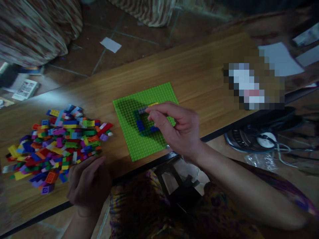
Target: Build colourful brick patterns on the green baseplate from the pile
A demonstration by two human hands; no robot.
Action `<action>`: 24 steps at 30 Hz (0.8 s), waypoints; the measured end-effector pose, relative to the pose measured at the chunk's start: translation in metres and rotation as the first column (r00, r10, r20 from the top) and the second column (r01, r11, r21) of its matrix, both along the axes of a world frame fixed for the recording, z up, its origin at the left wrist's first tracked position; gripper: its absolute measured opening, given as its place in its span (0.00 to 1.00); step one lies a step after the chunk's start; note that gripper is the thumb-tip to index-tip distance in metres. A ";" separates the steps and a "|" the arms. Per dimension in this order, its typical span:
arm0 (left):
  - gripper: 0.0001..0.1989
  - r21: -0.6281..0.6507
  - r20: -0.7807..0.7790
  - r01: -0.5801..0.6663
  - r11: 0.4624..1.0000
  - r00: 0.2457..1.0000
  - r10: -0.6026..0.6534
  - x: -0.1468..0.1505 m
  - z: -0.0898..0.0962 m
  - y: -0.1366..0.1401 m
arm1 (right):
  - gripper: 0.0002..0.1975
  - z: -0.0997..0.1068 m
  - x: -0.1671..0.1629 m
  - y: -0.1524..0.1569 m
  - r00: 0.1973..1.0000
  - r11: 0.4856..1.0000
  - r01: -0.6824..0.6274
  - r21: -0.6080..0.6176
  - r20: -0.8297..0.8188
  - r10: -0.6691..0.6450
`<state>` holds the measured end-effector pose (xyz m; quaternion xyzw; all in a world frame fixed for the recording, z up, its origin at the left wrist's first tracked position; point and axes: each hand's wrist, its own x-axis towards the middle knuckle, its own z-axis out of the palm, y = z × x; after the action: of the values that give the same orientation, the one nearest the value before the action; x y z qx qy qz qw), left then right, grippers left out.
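A green studded baseplate (pixel 167 93) lies on the wooden table. On it, bricks form a small ring, with a blue brick (pixel 140 126) at its left side, a grey brick (pixel 142 110) at the far left corner and a yellow brick (pixel 153 105) at the far side. My right hand (pixel 178 127) is over the ring and covers its right part. Its thumb and forefinger are pinched beside the grey brick; whatever they hold is hidden. Beside a heap of mixed toy bricks (pixel 66 142), my left hand (pixel 88 181) is curled closed at the near table edge, its palm hidden.
The long wooden table (pixel 199 69) runs slantwise, with a dark near edge. A pixelated object (pixel 249 84) and a white paper (pixel 280 59) are at the right. Below that side are cables and a clear plastic bag (pixel 260 161). Another paper (pixel 111 44) lies on the tiled floor.
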<state>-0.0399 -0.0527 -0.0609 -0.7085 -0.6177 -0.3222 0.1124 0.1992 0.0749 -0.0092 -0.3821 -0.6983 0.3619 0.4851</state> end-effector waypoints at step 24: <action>0.07 -0.062 0.177 -0.508 0.859 0.842 0.510 0.002 0.020 -0.059 | 0.09 0.028 0.009 -0.029 0.865 0.917 -0.398 0.012 0.340 0.371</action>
<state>-0.0381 -0.1115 -0.0407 -0.4865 -0.7933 -0.3419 0.1309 0.2082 0.0461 0.0187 -0.2705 -0.8458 0.3533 0.2944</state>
